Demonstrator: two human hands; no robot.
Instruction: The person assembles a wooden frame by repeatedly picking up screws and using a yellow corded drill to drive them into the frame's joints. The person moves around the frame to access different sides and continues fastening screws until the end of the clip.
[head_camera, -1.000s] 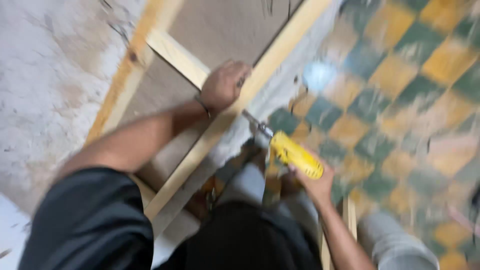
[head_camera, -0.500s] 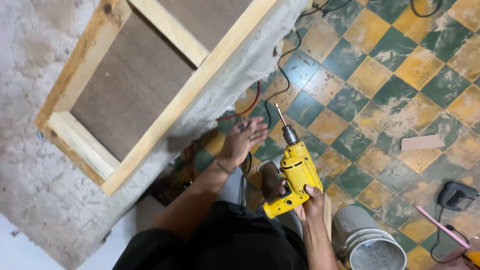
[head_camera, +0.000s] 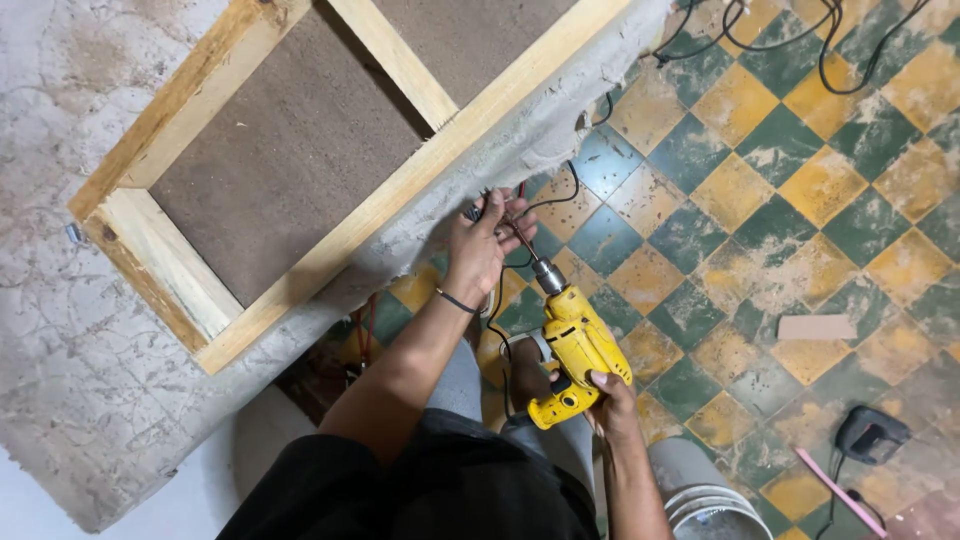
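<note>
My right hand (head_camera: 606, 398) grips a yellow power drill (head_camera: 572, 348) by its handle, with the bit pointing up and to the left. My left hand (head_camera: 484, 240) is stretched forward over the floor, its fingers around the tip of the drill bit (head_camera: 520, 236) next to some black and red cables (head_camera: 545, 205). A pale wooden frame (head_camera: 330, 240) with a brown board inside lies on a worn grey cloth-covered surface (head_camera: 90, 330) to the left of both hands.
The floor has green and yellow checked tiles (head_camera: 780, 200), dusty. Black cables (head_camera: 790, 35) run across the top right. A small wooden block (head_camera: 818, 327) lies at the right, a dark tool (head_camera: 870, 432) and a pink strip (head_camera: 838, 490) lower right, a grey bucket (head_camera: 705, 495) at the bottom.
My left hand has come off the wooden frame and moved down to the drill's tip. The view has swung, so the frame now sits further up and left.
</note>
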